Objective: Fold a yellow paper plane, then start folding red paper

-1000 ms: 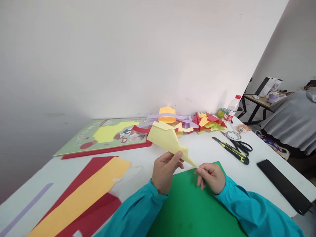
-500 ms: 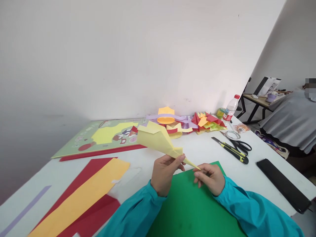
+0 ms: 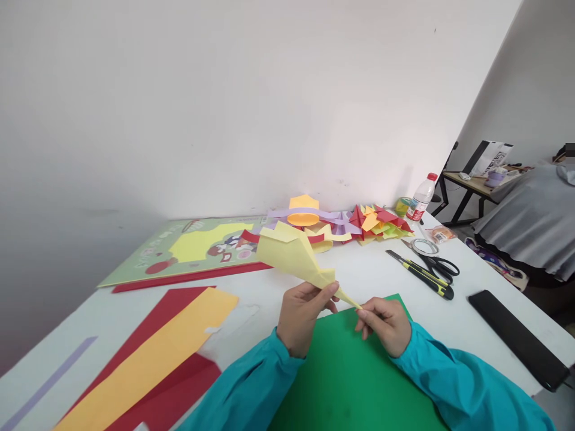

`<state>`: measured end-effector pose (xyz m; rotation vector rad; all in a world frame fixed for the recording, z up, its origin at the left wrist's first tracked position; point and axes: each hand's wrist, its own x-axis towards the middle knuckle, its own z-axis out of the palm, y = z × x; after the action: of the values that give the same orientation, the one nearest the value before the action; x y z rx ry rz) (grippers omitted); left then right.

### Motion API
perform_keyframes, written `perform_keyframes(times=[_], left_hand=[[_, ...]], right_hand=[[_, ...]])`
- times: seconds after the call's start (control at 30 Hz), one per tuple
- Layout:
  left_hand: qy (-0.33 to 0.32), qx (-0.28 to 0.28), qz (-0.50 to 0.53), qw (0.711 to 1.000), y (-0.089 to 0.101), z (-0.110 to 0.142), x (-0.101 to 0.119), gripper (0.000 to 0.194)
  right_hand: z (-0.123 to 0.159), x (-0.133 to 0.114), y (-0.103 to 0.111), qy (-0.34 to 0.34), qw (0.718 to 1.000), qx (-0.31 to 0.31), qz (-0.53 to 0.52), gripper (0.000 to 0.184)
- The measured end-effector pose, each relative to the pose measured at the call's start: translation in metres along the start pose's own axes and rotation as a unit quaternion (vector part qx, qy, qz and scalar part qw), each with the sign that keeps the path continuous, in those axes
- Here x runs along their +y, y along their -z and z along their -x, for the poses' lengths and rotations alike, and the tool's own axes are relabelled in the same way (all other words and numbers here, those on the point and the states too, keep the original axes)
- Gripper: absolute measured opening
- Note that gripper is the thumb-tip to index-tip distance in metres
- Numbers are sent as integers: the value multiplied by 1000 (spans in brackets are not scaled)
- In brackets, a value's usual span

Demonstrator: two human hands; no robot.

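Note:
A folded pale yellow paper shape [image 3: 296, 257] is held up above the table, its wide end pointing up and left, its narrow tip pointing down and right. My left hand [image 3: 302, 316] pinches it near the narrow part between thumb and fingers. My right hand [image 3: 383, 323] pinches the pointed tip. Both arms wear teal sleeves. Under the hands lies a green paper sheet [image 3: 350, 383] on the white table [image 3: 372, 272].
Red and orange paper sheets [image 3: 153, 359] lie at the left, with a purple strip [image 3: 49, 380]. A green picture board [image 3: 188, 248] and a heap of folded coloured papers [image 3: 350, 224] stand at the back. Scissors [image 3: 438, 263], utility knife [image 3: 420, 273], tape roll [image 3: 424, 246], bottle [image 3: 421, 197], black bar [image 3: 516, 338] are right.
The yellow paper shape tilted a little between the hands, its wide end dipping lower and left, then coming back slightly. Both hands kept their pinch.

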<state>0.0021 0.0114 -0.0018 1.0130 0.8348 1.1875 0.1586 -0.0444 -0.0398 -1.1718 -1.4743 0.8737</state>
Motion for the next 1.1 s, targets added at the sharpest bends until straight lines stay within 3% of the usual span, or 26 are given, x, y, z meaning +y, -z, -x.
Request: perform_keyframes(times=[0.17, 0.43, 0.83, 0.93, 1.1], left_hand=[[-4, 1, 9, 1000, 0, -1, -2, 26], [1, -10, 26, 1000, 1, -1, -2, 29], [-3, -65, -12, 998, 1, 0, -5, 23], [15, -106, -54, 993, 1, 1, -11, 23], [23, -214, -57, 975, -1, 6, -16, 26]], right_hand=[[1, 1, 0, -14, 1000, -5, -22, 29], [1, 3, 1, 31, 998, 24, 43, 27], [0, 1, 5, 38, 993, -14, 113, 31], [-1, -2, 5, 69, 992, 15, 106, 24], [1, -11, 6, 193, 964, 92, 162, 10]])
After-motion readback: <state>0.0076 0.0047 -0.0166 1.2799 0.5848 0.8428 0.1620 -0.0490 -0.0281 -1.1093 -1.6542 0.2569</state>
